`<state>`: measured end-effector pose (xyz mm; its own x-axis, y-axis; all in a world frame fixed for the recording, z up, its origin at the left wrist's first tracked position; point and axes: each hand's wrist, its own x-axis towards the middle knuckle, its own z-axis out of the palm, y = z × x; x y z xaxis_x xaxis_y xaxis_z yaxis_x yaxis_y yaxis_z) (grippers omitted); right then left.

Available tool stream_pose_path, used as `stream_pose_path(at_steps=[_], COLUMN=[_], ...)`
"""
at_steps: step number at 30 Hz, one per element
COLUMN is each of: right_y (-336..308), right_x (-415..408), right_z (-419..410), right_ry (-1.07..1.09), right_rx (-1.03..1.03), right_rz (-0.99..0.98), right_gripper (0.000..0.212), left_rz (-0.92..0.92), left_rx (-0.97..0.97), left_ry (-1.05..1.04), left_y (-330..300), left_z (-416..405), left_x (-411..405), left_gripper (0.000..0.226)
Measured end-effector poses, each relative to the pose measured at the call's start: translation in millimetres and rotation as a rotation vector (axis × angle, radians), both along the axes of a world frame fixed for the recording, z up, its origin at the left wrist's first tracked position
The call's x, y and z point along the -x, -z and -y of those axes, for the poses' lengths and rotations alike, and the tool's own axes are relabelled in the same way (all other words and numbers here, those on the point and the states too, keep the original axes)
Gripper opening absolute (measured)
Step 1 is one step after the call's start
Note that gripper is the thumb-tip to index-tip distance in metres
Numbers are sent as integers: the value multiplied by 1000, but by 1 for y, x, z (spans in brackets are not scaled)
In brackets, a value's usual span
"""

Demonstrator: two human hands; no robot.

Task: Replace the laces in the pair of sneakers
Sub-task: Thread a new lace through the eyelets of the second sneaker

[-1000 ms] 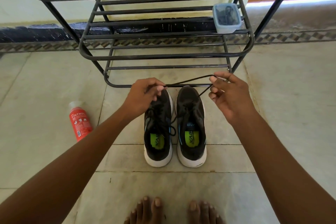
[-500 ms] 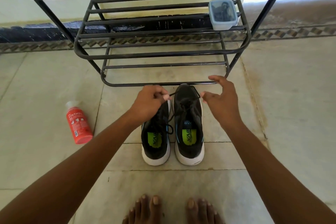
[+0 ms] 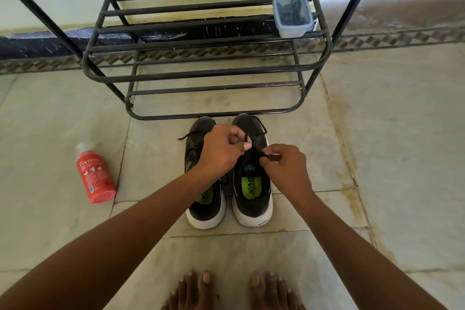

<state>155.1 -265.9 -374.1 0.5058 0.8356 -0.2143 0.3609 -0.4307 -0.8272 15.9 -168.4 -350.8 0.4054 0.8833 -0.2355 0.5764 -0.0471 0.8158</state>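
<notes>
Both forearms enter from the lower corners, bare from elbow to wrist, with no sleeve, watch, band or ring showing. The left hand (image 3: 221,151) and the right hand (image 3: 286,166) are ungloved, nails short and unpainted. The bare feet (image 3: 234,289) lie at the bottom edge, nearer the viewer than the shoe rack (image 3: 201,75), toenails plain.

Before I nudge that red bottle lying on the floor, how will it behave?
The red bottle lies on its side on smooth floor tiles, so it will probably roll or slide. It looks like plastic, likely light and not fragile. How full it is cannot be seen.
</notes>
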Motion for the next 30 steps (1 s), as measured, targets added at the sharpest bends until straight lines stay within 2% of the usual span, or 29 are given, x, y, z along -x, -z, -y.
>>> stream_pose_path(at_steps=[5,10,19,26,30], right_y=[6,12,14,16,14], right_x=[-10,-14,-15,-14,-12], right_z=[2,5,5,-2,-8], right_ry=[125,134,109,128,133], right_rx=[10,-6,-24,-3,-6], right_rz=[-427,-673,-710,-677,-649], right_gripper=[15,17,15,10,22], left_rz=[-46,-35,-49,-102,-33], left_rx=[-31,-24,-90,-228,-171], left_ry=[-59,-137,-224,-111,-139], left_y=[6,11,18,21,20], left_z=[7,14,27,33,31], left_x=[-8,-12,-23,-21,-18], left_gripper=[7,10,7,9,19])
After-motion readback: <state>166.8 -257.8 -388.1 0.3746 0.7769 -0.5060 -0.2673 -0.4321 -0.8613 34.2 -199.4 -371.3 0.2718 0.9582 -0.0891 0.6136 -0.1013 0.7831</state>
